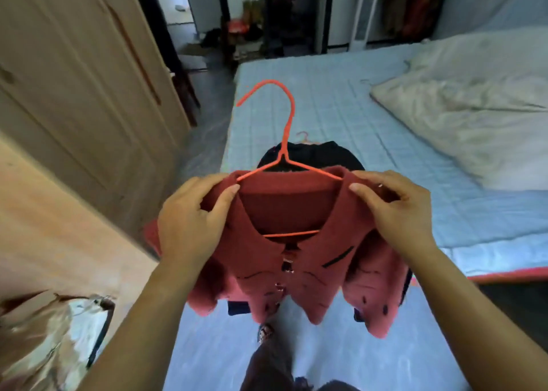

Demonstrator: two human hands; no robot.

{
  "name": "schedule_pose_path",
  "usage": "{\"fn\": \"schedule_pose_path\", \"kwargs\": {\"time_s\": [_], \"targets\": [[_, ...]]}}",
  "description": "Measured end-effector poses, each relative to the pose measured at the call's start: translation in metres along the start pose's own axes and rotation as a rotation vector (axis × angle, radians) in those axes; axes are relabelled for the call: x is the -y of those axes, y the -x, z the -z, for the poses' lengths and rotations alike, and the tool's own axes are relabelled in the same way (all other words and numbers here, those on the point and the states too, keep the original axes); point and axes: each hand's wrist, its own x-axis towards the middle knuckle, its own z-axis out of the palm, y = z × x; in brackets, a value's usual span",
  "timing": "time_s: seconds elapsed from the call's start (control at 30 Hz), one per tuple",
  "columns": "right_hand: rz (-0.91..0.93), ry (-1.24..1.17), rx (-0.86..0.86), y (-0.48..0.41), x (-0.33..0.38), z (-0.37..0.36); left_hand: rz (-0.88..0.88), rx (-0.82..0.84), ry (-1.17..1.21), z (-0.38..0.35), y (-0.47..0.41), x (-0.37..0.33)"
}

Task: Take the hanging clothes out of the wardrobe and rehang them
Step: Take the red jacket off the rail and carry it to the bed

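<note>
The left hand and right hand each pinch a shoulder of a red knit jacket, held up on an orange wire hanger above the bed. A dark garment lies on the bed just behind it. A wooden wardrobe door stands to the left, and a pale pillow lies to the right.

Wooden wardrobe left; blue quilted bed right, white pillow on it; grey floor between.
</note>
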Motion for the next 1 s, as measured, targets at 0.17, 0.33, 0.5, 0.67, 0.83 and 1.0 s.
{"fn": "schedule_pose_path", "kwargs": {"time_s": [0.17, 0.33, 0.5, 0.67, 0.83, 1.0], "targets": [[0.038, 0.126, -0.161, -0.064, -0.019, 0.017, -0.070, 0.008, 0.152, -0.061, -0.075, -0.013], [0.129, 0.202, -0.283, -0.153, -0.029, 0.007, -0.115, 0.000, 0.256, -0.103, -0.172, -0.014], [0.098, 0.253, -0.293, -0.210, -0.075, -0.020, -0.186, 0.140, 0.247, -0.155, -0.229, 0.018], [-0.020, 0.295, -0.237, -0.231, -0.138, -0.049, -0.214, 0.351, 0.265, -0.215, -0.256, 0.064], [-0.111, 0.274, -0.135, -0.251, -0.184, -0.077, -0.151, 0.442, 0.222, -0.252, -0.270, 0.098], [-0.179, 0.282, -0.034, -0.265, -0.233, -0.109, 0.009, 0.508, 0.111, -0.288, -0.269, 0.128]]}}
